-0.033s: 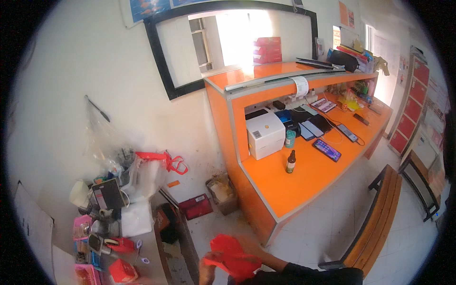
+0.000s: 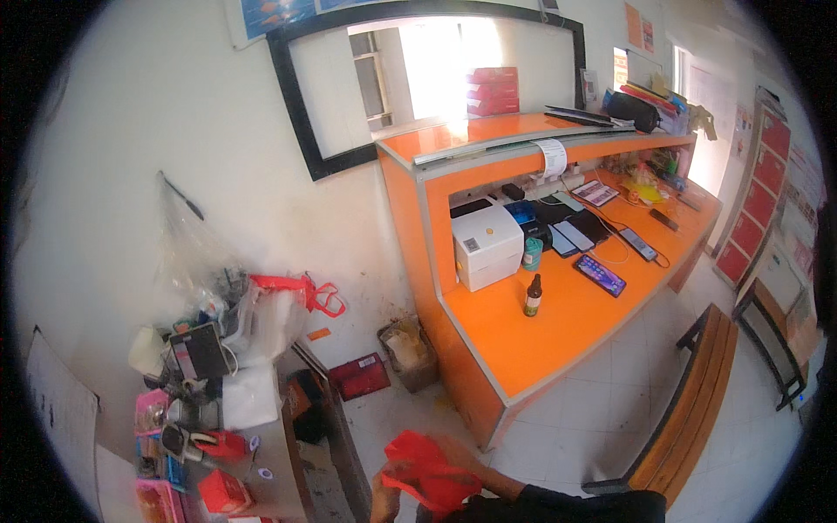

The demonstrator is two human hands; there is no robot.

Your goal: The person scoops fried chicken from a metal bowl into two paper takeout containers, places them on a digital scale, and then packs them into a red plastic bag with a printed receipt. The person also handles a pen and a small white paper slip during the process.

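Observation:
A crumpled red cloth [image 2: 427, 471], soft and folded over itself, is held at the lower edge between my two hands. It could be a fabric bag; its full shape is hidden. At its left side my left hand [image 2: 384, 499] is closed on the edge. My right hand [image 2: 464, 455] reaches in from the right, its arm in a black sleeve, and grips the cloth's far right part, with the fingers partly covered. Both hands are above the floor, left of the near corner of the orange counter [image 2: 497, 357].
On the counter stand a white printer [image 2: 488, 250], a small brown bottle [image 2: 533, 296] and several phones. To the left is a cluttered table [image 2: 277, 488] with a red box [image 2: 224, 491]. A bin [image 2: 407, 357] sits by the counter; a wooden bench [image 2: 689, 410] stands right.

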